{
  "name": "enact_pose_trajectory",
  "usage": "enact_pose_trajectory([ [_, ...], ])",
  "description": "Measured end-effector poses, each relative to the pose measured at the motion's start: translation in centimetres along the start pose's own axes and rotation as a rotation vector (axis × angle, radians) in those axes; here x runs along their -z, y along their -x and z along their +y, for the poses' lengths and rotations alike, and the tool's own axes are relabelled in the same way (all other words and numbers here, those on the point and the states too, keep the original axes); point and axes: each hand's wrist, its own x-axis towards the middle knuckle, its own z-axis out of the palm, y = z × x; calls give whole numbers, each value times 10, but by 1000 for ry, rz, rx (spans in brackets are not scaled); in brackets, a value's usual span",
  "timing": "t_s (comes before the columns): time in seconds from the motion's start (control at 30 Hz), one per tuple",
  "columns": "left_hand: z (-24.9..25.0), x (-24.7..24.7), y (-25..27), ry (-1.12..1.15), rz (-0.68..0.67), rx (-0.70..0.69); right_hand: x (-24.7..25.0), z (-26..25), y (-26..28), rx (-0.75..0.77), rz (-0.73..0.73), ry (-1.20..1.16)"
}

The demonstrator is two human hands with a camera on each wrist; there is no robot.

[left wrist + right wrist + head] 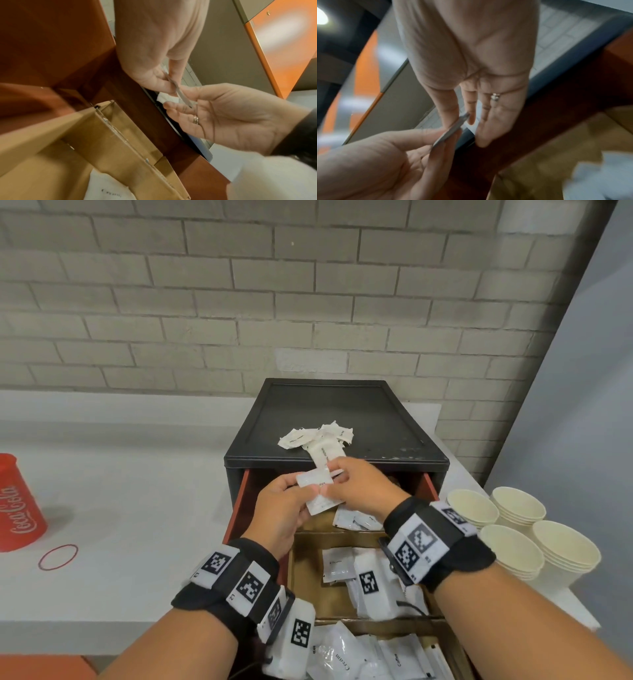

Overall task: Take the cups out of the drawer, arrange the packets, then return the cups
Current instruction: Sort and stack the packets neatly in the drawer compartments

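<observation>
Both hands meet over the open red drawer (239, 508) of a black cabinet (376, 422). My left hand (310, 491) and right hand (334, 477) each pinch a small stack of white packets (317, 481). The held packets show edge-on in the left wrist view (178, 92) and the right wrist view (450, 132). Several more packets lie on the cabinet top (318, 440) and in the drawer's cardboard compartments (359, 577). Stacks of cream paper cups (513, 529) stand on the counter to the right of the drawer.
A red Coca-Cola cup (17, 505) and a red rubber band (58, 557) sit on the white counter (137, 508) at the left. A grey brick wall (239, 302) rises close behind the cabinet. The counter's right edge runs just beyond the cups.
</observation>
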Motion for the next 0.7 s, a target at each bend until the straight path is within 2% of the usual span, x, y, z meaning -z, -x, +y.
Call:
enact_pose_trajectory([
  [0.07, -2, -2, 1, -29, -22, 17, -7, 10, 1, -24, -26, -141],
  [0.13, -4, -3, 1, -45, -6, 24, -9, 16, -4, -70, 14, -253],
  [0.23, -3, -2, 0, -54, 56, 23, -10, 21, -16, -109, 80, -285],
  [0.37, -2, 1, -1, -70, 120, 23, -16, 21, -18, -113, 7, -308],
  [0.47, -1, 0, 1, -91, 98, 30, -15, 19, -14, -96, -49, -362],
  [0.53, -1, -1, 1, -127, 113, 45, -11, 20, -16, -99, -23, -274],
  [0.6, -1, -1, -3, -177, 169, 84, -3, 24, -22, -140, -1, -61],
  [0.7, -1, 3, -12, -314, 234, 250, 9, 39, -35, -221, 46, 340],
])
